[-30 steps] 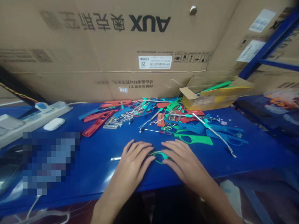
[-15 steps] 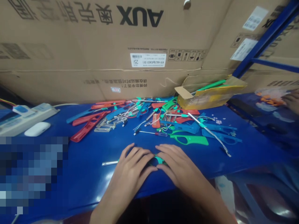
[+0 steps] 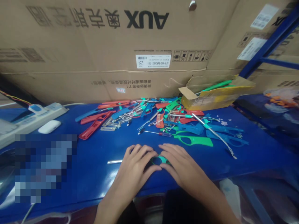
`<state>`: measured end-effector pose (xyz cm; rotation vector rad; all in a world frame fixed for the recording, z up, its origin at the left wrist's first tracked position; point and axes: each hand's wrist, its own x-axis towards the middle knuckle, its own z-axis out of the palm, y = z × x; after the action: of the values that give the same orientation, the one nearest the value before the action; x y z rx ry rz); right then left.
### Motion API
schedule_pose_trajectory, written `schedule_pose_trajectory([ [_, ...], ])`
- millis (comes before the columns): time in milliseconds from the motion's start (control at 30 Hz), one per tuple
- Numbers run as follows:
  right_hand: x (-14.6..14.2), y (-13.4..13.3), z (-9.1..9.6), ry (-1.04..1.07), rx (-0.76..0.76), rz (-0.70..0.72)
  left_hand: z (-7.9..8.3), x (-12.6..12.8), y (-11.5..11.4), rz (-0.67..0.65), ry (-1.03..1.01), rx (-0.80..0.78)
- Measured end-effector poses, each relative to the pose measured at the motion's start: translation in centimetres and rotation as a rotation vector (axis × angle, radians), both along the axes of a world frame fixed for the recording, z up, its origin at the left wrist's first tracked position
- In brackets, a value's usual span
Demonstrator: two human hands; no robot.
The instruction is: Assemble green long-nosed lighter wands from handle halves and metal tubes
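Note:
On the blue table in front of me lies a long-nosed lighter with a green handle and a metal tube that sticks out to the left. My left hand is closed over the front part of its handle, fingers curled down from above. My right hand grips the rear part the same way, and the green finger loop shows between the two hands. Most of the handle is hidden under my fingers. Just beyond lie a green handle shell and a small screwdriver.
A pile of red handle shells, blue handle shells and wired metal tubes spreads behind my hands. A yellow-taped carton stands at the back right. On the left are a power strip and a white case.
The view has turned slightly, so the scene sits further right. Both hands keep their hold on the lighter with little change. Another person's hand at the far right has left view.

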<state>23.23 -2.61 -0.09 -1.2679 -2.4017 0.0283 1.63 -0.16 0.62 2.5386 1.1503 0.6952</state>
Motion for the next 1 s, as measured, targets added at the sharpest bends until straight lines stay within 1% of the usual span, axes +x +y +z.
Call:
schedule_pose_trajectory([
  [300,0.1,-0.1,-0.3,0.022,-0.01,-0.012,0.2,0.1,-0.2,0.018,-0.031,0.016],
  [533,0.3,-0.1,-0.4,0.009,0.035,-0.019,0.3,0.2,-0.3,0.029,-0.006,0.03],
  [700,0.4,0.1,-0.3,-0.002,0.044,-0.017,0.6,0.2,-0.6,0.023,0.025,-0.01],
  [900,0.5,0.7,-1.0,-0.007,0.123,0.021,0.4,0.4,-0.5,0.046,0.022,-0.034],
  [1000,0.4,0.9,-1.3,-0.015,0.152,0.031,0.7,0.6,-0.5,0.06,0.049,-0.041],
])
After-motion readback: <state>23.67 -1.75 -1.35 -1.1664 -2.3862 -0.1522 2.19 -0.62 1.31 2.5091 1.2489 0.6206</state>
